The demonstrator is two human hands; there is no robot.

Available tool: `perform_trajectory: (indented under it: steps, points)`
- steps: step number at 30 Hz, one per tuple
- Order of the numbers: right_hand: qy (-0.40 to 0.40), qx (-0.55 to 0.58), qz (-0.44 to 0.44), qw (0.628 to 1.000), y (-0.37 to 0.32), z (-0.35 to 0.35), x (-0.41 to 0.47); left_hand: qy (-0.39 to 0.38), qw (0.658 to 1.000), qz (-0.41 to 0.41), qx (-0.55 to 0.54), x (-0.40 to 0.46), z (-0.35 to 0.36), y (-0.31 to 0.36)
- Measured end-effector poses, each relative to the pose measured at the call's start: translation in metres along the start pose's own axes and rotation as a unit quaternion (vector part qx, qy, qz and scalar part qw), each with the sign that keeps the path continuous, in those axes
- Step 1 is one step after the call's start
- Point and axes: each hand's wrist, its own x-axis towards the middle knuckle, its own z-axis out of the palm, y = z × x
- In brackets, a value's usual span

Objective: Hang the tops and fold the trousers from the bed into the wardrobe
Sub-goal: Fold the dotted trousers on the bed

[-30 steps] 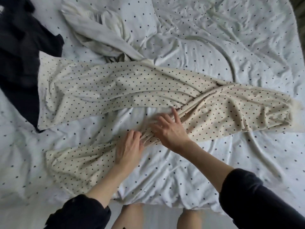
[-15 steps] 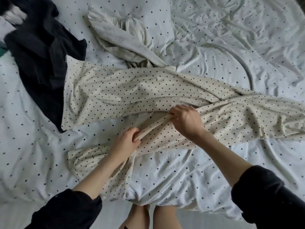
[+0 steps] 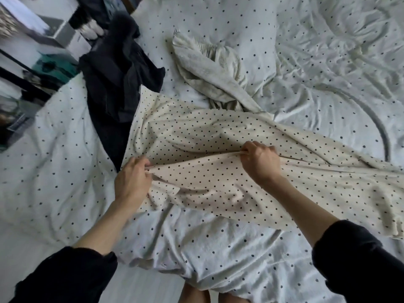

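Observation:
Cream trousers with black dots [image 3: 196, 136] lie across the bed [image 3: 306, 62], running from the left-middle to the right edge. My left hand [image 3: 132, 178] pinches the upper edge of the near trouser leg. My right hand [image 3: 261, 162] grips the same edge further right, and the cloth is stretched taut between them. The near leg lies partly over the far leg. A plain pale garment [image 3: 209, 71] is crumpled behind the trousers. A black garment [image 3: 115, 84] lies at the left, partly under the trousers' end.
The bed has a white dotted cover, rumpled on the right. Past the bed's left corner are blurred shelves and boxes [image 3: 32, 51]. My bare legs [image 3: 207, 296] stand against the bed's near edge.
Both hands have gripped the near trouser leg's edge and lifted it up and over toward the far leg. My view has shifted right, which brings the room's left side into sight.

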Motion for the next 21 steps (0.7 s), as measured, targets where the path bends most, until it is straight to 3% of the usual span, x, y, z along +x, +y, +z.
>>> perform_trajectory:
  steps: [6, 9, 15, 21]
  points:
    - [-0.083, -0.050, -0.027, 0.995, -0.030, 0.014, 0.006, 0.011, 1.000, -0.024, 0.012, 0.036, -0.016, -0.029]
    - [-0.035, -0.015, -0.048, 0.998, -0.049, 0.017, 0.017, 0.018, 0.999, 0.015, -0.041, 0.062, -0.029, -0.035]
    - [0.085, 0.033, 0.038, 0.995, -0.047, -0.004, 0.060, 0.046, 0.988, 0.112, -0.099, 0.128, -0.063, -0.027]
    - [0.095, 0.021, 0.088, 0.991, -0.046, -0.010, 0.098, 0.091, 0.971, 0.215, -0.057, 0.205, -0.065, -0.007]
